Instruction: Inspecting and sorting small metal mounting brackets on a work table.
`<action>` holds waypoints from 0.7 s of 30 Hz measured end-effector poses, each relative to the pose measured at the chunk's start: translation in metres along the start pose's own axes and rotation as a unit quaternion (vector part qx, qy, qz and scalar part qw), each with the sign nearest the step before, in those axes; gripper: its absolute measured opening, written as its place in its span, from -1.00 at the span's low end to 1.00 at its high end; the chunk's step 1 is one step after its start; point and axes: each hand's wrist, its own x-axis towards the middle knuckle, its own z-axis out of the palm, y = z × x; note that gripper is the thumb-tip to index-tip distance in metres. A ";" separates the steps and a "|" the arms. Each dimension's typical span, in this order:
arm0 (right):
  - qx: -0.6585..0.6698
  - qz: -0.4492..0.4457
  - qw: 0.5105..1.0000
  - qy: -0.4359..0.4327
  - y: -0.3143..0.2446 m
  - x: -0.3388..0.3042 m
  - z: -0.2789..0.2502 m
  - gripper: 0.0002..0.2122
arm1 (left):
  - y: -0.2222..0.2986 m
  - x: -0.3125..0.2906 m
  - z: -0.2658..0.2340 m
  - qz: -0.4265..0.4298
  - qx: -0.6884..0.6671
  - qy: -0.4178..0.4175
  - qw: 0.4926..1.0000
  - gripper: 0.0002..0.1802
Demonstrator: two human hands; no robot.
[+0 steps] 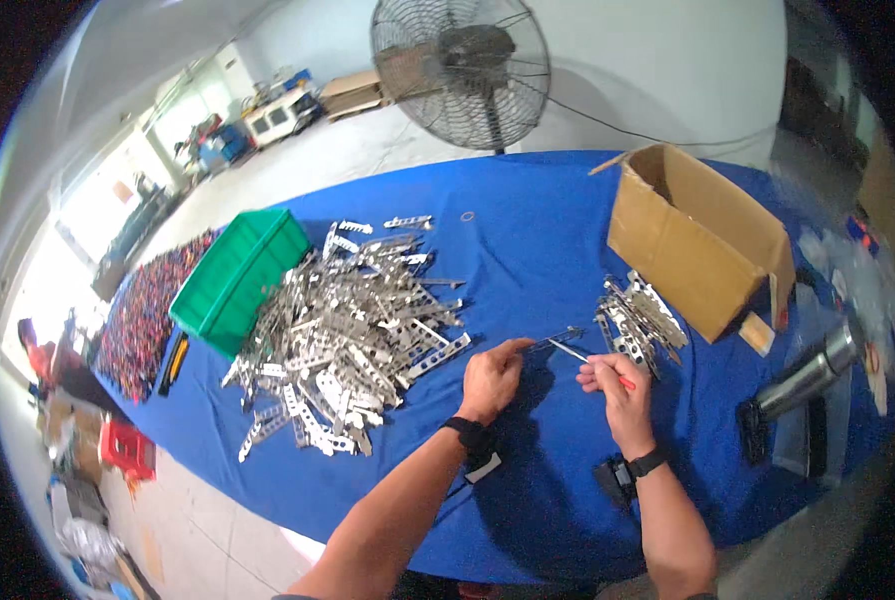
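My left hand (pixel 491 378) pinches one end of a thin metal strip (pixel 559 338) just above the blue table cover (pixel 527 250). My right hand (pixel 615 385) grips a small red-handled tool (pixel 595 362) whose metal tip meets that strip. A big heap of flat perforated metal strips (pixel 347 335) lies to the left of my left hand. A smaller stack of similar strips (pixel 637 318) lies just beyond my right hand. Both wrists wear dark bands.
A green plastic bin (pixel 237 278) stands left of the heap. An open cardboard box (pixel 697 235) lies on its side at the right. A steel flask (pixel 812 375) and a dark item are at the far right. A pedestal fan (pixel 462 70) stands behind the table. A person (pixel 42 365) is at far left.
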 end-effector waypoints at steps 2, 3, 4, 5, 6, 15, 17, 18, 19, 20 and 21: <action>-0.011 -0.007 1.000 -0.005 0.002 0.000 -0.002 -0.80 | -0.006 -0.001 0.002 0.007 0.009 -0.007 1.000 -0.70; -0.003 -0.009 1.000 0.008 0.007 0.000 -0.003 -0.80 | -0.006 0.000 0.002 0.004 0.013 -0.002 1.000 -0.70; -0.003 -0.001 1.000 -0.008 0.012 -0.001 -0.005 -0.79 | -0.005 0.000 0.002 0.010 0.015 -0.006 1.000 -0.70; -0.003 0.007 1.000 -0.026 0.015 -0.001 -0.007 -0.79 | -0.004 0.001 0.002 0.017 0.020 -0.017 1.000 -0.70; -0.003 0.006 1.000 -0.022 0.011 -0.002 -0.004 -0.78 | -0.003 0.001 0.000 0.013 0.021 -0.020 1.000 -0.70; 0.001 0.011 1.000 -0.002 0.012 -0.001 -0.007 -0.80 | 0.002 0.001 -0.001 0.010 0.032 -0.023 0.999 -0.71; 0.003 0.001 1.000 0.005 0.014 0.000 -0.004 -0.80 | 0.000 0.001 -0.001 0.002 0.039 -0.031 0.999 -0.70; 0.001 -0.008 1.000 0.007 0.014 0.000 -0.002 -0.80 | -0.002 0.001 -0.001 0.014 0.036 -0.023 0.999 -0.70; 0.004 -0.008 1.000 0.008 0.012 0.000 -0.002 -0.80 | -0.004 0.001 -0.002 0.027 0.032 -0.016 0.999 -0.70; 0.007 -0.008 1.000 -0.007 0.010 0.000 -0.002 -0.80 | -0.007 0.001 -0.003 0.028 0.035 -0.017 0.999 -0.70; 0.008 -0.008 1.000 -0.020 0.008 0.000 -0.004 -0.81 | -0.004 0.000 -0.002 0.014 0.029 -0.024 0.999 -0.70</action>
